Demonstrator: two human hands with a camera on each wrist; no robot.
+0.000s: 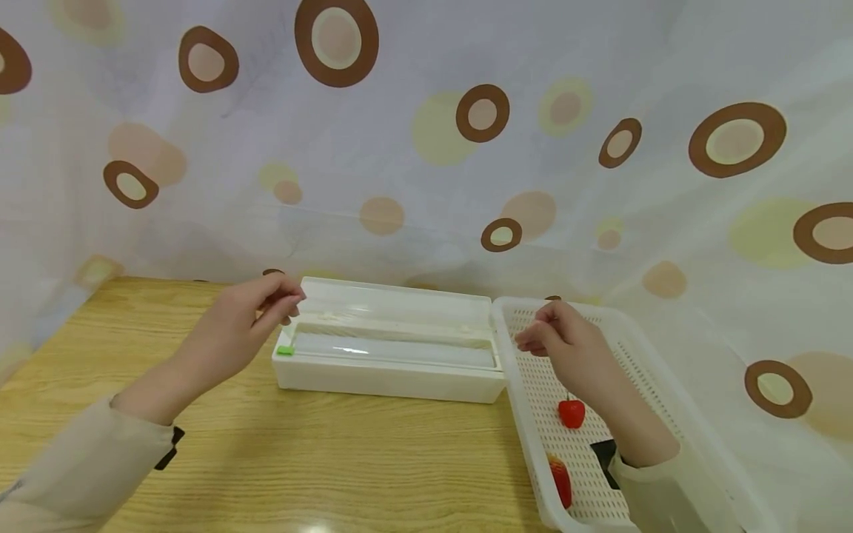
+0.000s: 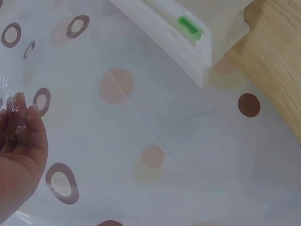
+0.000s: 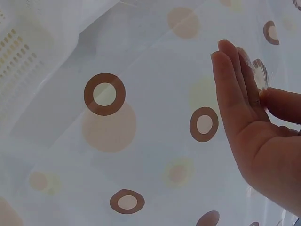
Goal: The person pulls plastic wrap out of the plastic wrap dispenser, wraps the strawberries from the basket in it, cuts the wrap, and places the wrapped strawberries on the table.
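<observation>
Clear cling film [image 3: 261,74] shows as shiny creases at the fingers of both hands in the wrist views. My left hand [image 1: 229,326] pinches one part of it between thumb and curled fingers, raised by the left end of a long white cling film box [image 1: 393,381]. My right hand [image 1: 583,363] pinches another part between thumb and fingers, over the white basket beside the box. The box's lid [image 1: 400,297] stands up at the back. Inside lies a pale, glossy roll [image 1: 393,351]. A green slider [image 1: 285,350] sits at the box's left front corner.
The white perforated basket [image 1: 523,414] stands against the box's right end. It holds a small red fruit [image 1: 571,413], a larger red one [image 1: 561,480] and something black [image 1: 605,460]. A patterned curtain [image 1: 413,163] hangs behind the wooden table [image 1: 346,459].
</observation>
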